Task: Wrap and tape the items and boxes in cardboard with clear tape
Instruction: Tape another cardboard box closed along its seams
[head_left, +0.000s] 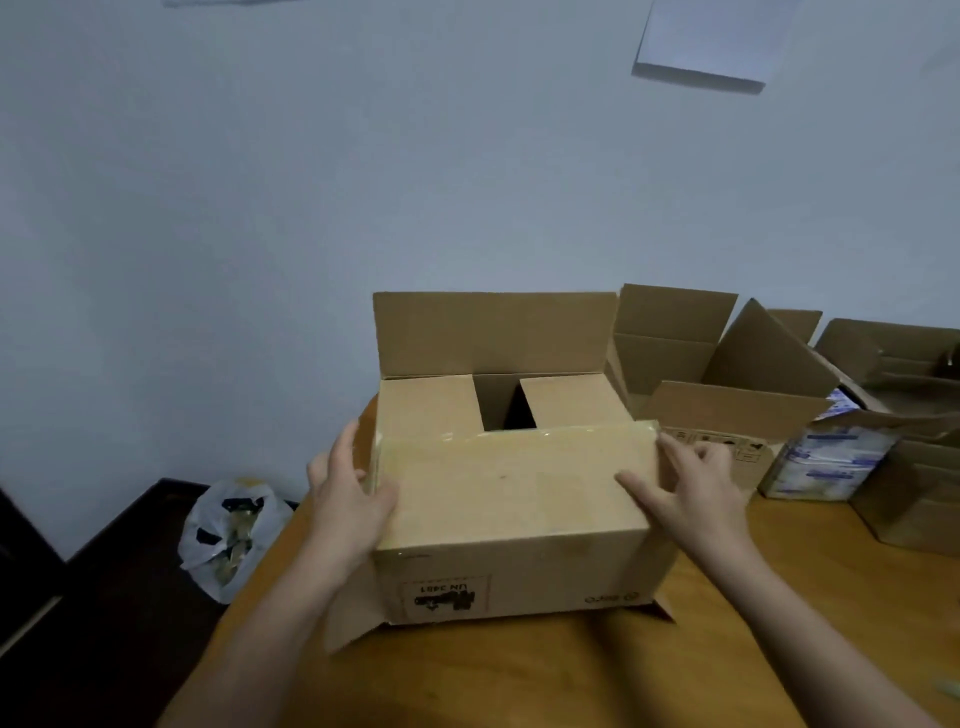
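The cardboard box (511, 512) sits in the middle of the wooden desk (545, 680), right in front of me. Its near flap is folded down over the top, with clear tape (519, 435) along that flap's far edge. The two side flaps are folded in with a dark gap between them, and the far flap stands upright.

My left grip (349, 501) is released: the thumb lies on top of the near flap and straight fingers press the box's left side. My right grip (693, 486) rests on the flap's right end, thumb flat and fingers bent at the edge. I cannot tell whether they pinch it.

Just beside the box on the right stands an open box (727, 410), then blue-and-white packs (826, 462). A plastic bag (234, 530) lies on the floor to the left.
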